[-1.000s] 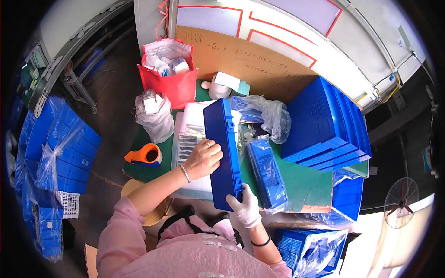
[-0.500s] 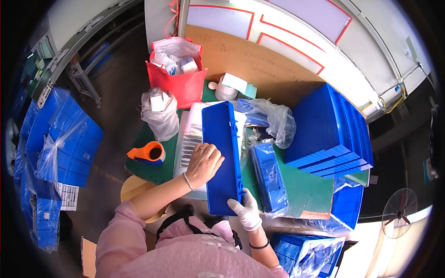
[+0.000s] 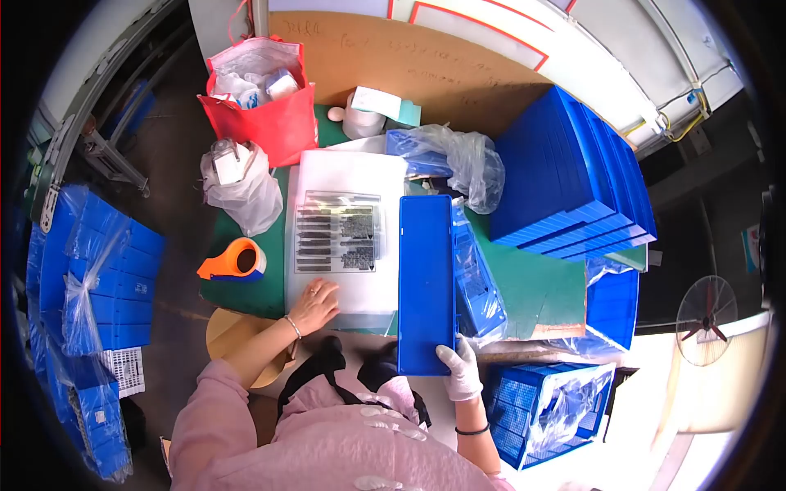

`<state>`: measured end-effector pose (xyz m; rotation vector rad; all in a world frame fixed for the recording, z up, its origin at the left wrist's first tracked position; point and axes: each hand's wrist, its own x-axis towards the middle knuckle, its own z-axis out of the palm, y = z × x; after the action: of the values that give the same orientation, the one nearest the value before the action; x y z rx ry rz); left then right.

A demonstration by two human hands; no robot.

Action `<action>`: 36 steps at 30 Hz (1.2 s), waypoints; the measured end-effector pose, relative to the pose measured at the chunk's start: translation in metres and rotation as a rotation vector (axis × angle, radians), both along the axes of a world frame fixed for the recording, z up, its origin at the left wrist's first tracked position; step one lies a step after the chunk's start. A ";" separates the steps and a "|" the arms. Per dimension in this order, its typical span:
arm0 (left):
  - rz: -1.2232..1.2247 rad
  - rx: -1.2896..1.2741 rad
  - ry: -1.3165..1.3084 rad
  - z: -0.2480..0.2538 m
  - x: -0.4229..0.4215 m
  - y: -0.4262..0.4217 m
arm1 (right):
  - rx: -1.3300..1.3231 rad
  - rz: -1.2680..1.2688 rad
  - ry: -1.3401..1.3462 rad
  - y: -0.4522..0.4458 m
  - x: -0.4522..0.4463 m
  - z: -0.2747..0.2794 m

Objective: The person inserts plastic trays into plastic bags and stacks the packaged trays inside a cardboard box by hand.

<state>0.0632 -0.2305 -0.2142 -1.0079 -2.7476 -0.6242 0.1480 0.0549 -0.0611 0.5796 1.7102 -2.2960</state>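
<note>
My right hand [image 3: 460, 369], in a white glove, grips the lower right edge of a long blue plastic panel [image 3: 426, 286], its thumb over the face. The panel stands lengthwise over the front of the green table [image 3: 540, 299]. Bare, with a ring and bracelet, my left hand [image 3: 314, 307] rests at the lower edge of a stack of white sheets [image 3: 344, 176]; its fingers are slightly apart and nothing shows in them. A printed sheet [image 3: 337, 237] lies on the stack. Partly behind the panel is a plastic-wrapped blue part [image 3: 479, 286].
Stacked blue bins [image 3: 565, 180] stand at the right. A red bag [image 3: 278, 123], a white plastic bag [image 3: 246, 192] and an orange tape dispenser [image 3: 233, 260] are on the left. A blue crate [image 3: 512, 417] stands below the table, and wrapped blue bins [image 3: 123, 286] are far left.
My left hand has left the panel's front and moved down-left to the sheets. The panel has shifted right with my right hand, uncovering the printed sheet. The camera view has shifted too.
</note>
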 end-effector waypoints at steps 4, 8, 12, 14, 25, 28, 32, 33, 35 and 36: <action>-0.056 0.045 -0.009 0.001 -0.006 0.001 | -0.063 -0.033 -0.050 0.011 0.024 -0.009; -0.151 0.131 -0.050 0.017 -0.001 0.003 | -0.063 -0.094 -0.060 0.026 0.049 -0.015; -0.175 0.020 -0.015 0.000 -0.002 0.002 | -0.032 -0.113 -0.090 0.031 0.065 -0.012; -0.173 0.018 0.005 0.002 -0.004 0.006 | -0.005 -0.088 -0.101 0.032 0.068 -0.012; 0.255 0.572 -0.246 0.024 -0.035 0.070 | 0.242 0.270 -0.201 0.056 0.091 -0.008; 0.284 0.481 -0.124 0.041 -0.033 0.075 | 0.254 0.304 -0.279 0.062 0.093 -0.005; 0.169 0.380 -0.022 0.058 -0.033 0.078 | 0.134 0.355 -0.259 0.060 0.090 -0.013; 0.137 0.368 -0.001 0.060 -0.032 0.079 | 0.113 0.302 -0.257 0.057 0.088 -0.014; 0.069 0.342 0.007 0.069 -0.029 0.078 | 0.089 0.246 -0.255 0.051 0.084 -0.019; 0.005 0.318 0.015 0.074 -0.027 0.077 | 0.046 0.234 -0.262 0.050 0.082 -0.024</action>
<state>0.0358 -0.1530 -0.1403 -0.9245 -2.5261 -1.0078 0.2298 0.1050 -0.0856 0.6216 1.6144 -1.9324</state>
